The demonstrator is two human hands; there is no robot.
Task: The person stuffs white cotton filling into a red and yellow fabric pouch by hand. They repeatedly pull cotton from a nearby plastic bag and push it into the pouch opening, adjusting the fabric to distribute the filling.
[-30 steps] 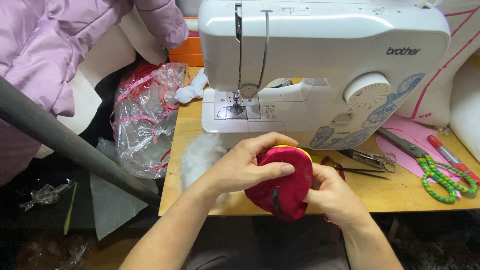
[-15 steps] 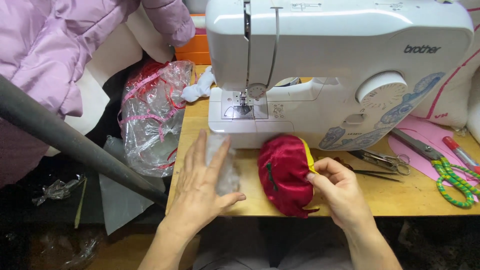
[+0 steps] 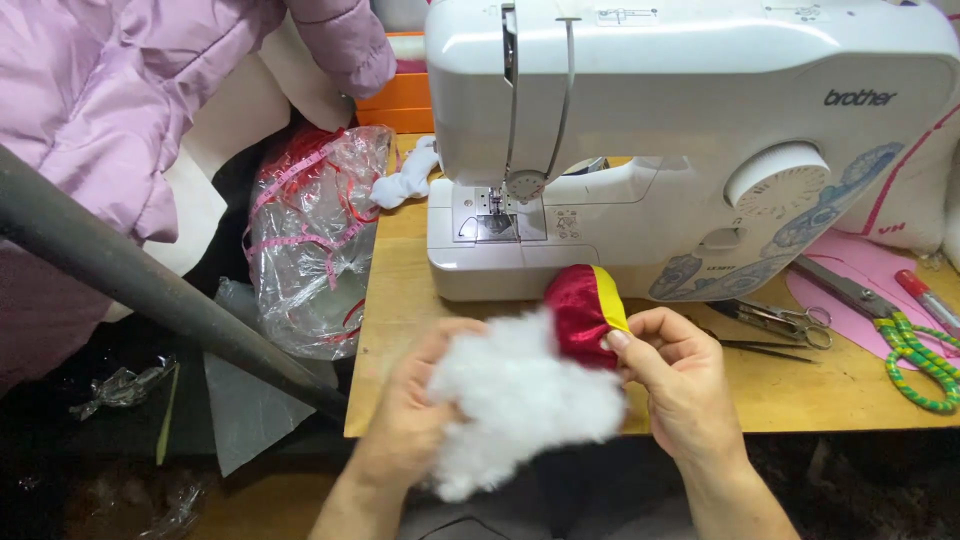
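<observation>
My left hand (image 3: 412, 400) grips a big fluffy wad of white stuffing (image 3: 520, 400) at the table's front edge. The wad presses against a small red satin pouch with a yellow edge (image 3: 583, 308), which my right hand (image 3: 675, 375) pinches by its right side. Both sit just in front of the white sewing machine (image 3: 680, 130). The stuffing hides the pouch's lower part and most of my left fingers.
A wooden table (image 3: 400, 290) carries the machine. Scissors (image 3: 790, 320), tweezers (image 3: 760, 347), green-handled shears (image 3: 915, 350) and a pink sheet (image 3: 860, 285) lie at right. A clear plastic bag with red ribbon (image 3: 310, 240) hangs off the left edge, under a lilac jacket (image 3: 120, 110) and a grey bar (image 3: 150, 290).
My left hand left the pouch, reached to the stuffing lying on the table, and now holds a big wad up against the pouch. The right hand kept the pouch.
</observation>
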